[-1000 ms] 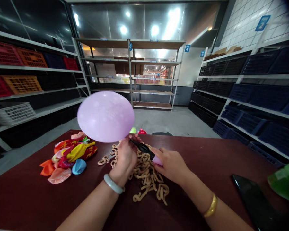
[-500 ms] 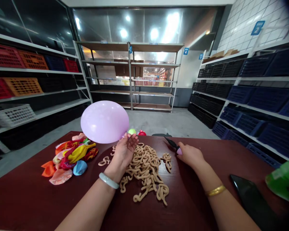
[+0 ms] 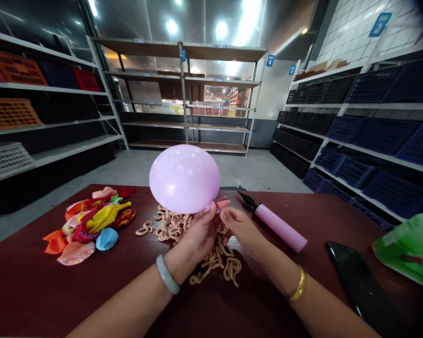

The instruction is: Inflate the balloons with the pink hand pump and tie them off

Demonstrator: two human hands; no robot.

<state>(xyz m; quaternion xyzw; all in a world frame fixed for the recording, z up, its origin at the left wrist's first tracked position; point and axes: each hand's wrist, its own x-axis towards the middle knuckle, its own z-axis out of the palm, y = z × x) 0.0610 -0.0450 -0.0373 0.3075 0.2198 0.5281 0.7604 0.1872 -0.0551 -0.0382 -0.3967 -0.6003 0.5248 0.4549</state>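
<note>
- My left hand pinches the neck of the pink balloon, which is swelling just above it.
- My right hand grips the same neck, with the pump beside it on the worktop.

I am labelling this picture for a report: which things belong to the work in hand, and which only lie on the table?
In use:
lilac balloon, its neck held by the left hand, with the right hand at it
pink pump, beside the right hand

Lying about:
flat balloons
tan links
black phone
green bag
</note>
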